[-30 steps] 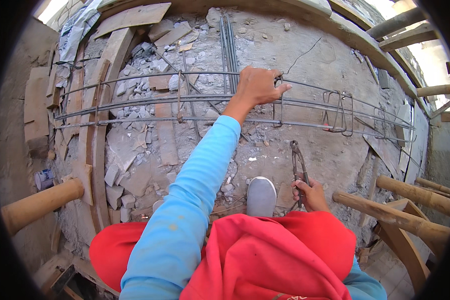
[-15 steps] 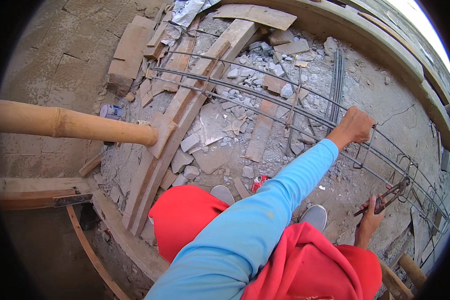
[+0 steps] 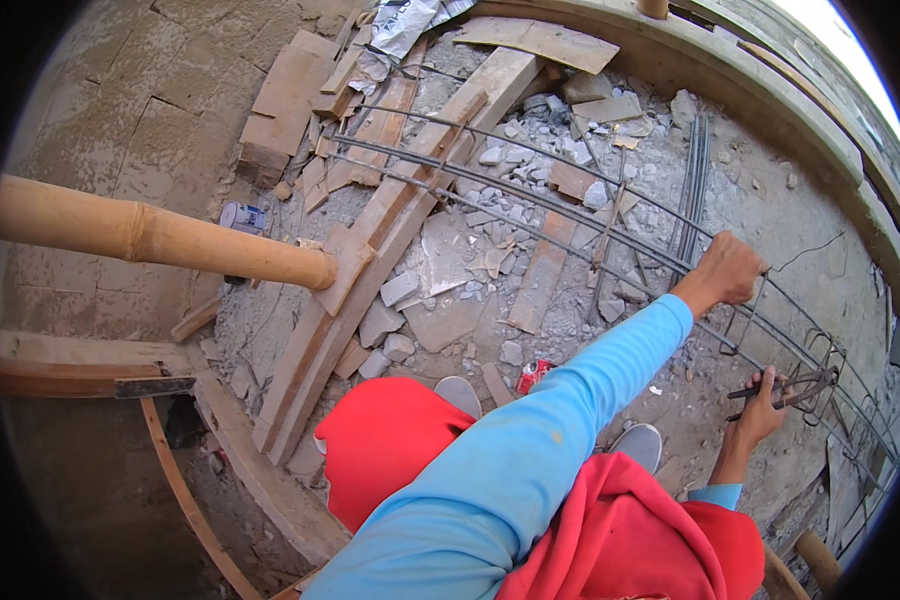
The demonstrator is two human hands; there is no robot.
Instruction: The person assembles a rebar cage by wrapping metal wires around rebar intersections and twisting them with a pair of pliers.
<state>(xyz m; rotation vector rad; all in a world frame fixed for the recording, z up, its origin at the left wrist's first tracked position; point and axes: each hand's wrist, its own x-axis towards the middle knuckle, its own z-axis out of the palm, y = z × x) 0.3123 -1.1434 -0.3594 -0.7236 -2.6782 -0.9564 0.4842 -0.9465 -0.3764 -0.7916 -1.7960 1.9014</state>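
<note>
A long rebar cage (image 3: pixel 530 190) of thin steel bars runs from the timber beam at upper left to the right edge. My left hand (image 3: pixel 725 268) is closed around its bars, right of the middle. Lower down, my right hand (image 3: pixel 760 412) grips the handles of dark metal pincers (image 3: pixel 808 384). The jaws of the pincers are at the bars and bent stirrups (image 3: pixel 828 352) of the cage. Whether they bite on a wire is too small to tell.
A timber beam (image 3: pixel 340 285) lies slanting under the cage, with a bamboo pole (image 3: pixel 200 245) butting against it. Broken concrete rubble (image 3: pixel 520 145), a loose rebar bundle (image 3: pixel 692 185) and a red can (image 3: pixel 535 375) lie on the ground. A paint tin (image 3: pixel 242 217) stands left.
My right hand has turned the pincers, so their jaws now point right along the cage instead of up and right. The left hand keeps its hold; the whole view has shifted slightly.
</note>
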